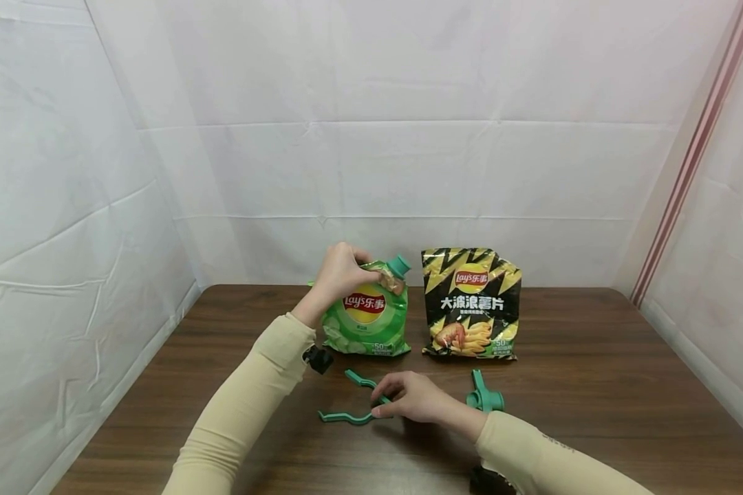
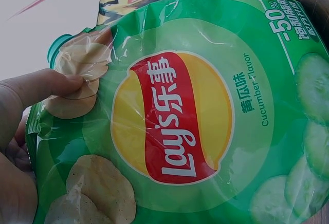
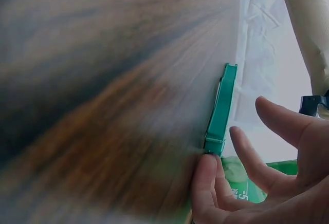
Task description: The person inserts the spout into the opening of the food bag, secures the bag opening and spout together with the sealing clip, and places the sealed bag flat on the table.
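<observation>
At the back of the table my left hand (image 1: 345, 271) pinches the top of a green Lay's chip bag (image 1: 362, 320), its thumb on the front. A round green spout (image 1: 399, 267) stands at that bag's upper right corner. My right hand (image 1: 411, 397) is low over an opened green bag clip (image 1: 347, 417), whose two arms spread leftward in a V. In the right wrist view, a fingertip (image 3: 206, 165) is at the end of the clip (image 3: 221, 111); thumb and index finger stand apart from it. The clip's hinge end is partly hidden by the hand.
A black and yellow Lay's bag (image 1: 470, 306) stands upright right of the green one. Another green clip (image 1: 486, 395), with a round spout, lies beyond my right wrist. The brown wooden table (image 1: 594, 357) is bordered by white sheeting (image 1: 408, 172) behind and at the sides.
</observation>
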A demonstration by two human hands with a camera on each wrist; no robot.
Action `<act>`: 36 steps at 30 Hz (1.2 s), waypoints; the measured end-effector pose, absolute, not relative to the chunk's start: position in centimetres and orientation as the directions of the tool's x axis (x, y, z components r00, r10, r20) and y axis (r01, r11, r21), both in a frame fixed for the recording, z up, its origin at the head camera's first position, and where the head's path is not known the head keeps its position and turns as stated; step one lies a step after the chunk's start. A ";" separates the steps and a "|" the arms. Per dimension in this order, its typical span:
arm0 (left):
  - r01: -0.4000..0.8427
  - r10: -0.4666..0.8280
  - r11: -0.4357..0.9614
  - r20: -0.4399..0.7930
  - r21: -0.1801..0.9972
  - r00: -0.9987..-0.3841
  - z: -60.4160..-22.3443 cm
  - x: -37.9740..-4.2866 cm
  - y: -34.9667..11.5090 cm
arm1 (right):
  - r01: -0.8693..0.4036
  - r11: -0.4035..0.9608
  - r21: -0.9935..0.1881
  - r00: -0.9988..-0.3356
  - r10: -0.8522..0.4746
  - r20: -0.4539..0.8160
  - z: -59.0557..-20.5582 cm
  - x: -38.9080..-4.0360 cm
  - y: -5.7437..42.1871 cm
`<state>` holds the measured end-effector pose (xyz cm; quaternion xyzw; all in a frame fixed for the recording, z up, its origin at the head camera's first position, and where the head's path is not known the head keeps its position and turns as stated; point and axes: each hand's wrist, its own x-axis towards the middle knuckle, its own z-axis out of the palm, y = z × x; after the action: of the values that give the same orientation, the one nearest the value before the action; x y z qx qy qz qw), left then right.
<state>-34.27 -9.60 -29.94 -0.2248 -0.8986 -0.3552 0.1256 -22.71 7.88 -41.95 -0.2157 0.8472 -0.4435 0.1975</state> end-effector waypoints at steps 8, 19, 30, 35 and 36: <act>0.495 0.318 0.638 0.383 0.590 -0.867 -29.9 -34.3 -9.6 | -0.239 0.554 -0.797 -0.817 -0.559 -0.143 -42.2 -22.8 8.1; 0.497 0.317 0.649 0.389 0.577 -0.865 -29.8 -34.2 -9.5 | -0.341 0.622 -0.705 -0.815 -0.569 -0.108 -42.1 -22.6 8.4; 0.503 0.320 0.645 0.394 0.575 -0.861 -30.0 -34.1 -9.7 | -0.330 0.621 -0.711 -0.832 -0.547 -0.091 -41.9 -22.5 8.4; 0.499 0.314 0.646 0.396 0.577 -0.863 -30.0 -34.0 -9.6 | -0.327 0.622 -0.712 -0.841 -0.536 -0.082 -41.8 -22.5 8.5; 0.499 0.314 0.646 0.396 0.577 -0.863 -30.0 -34.0 -9.6 | -0.327 0.621 -0.712 -0.842 -0.533 -0.078 -41.7 -22.5 8.6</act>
<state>-34.02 -9.62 -29.95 -0.2264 -0.8978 -0.3543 0.1310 -22.55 8.57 -41.74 -0.2418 0.8890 -0.3618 0.1424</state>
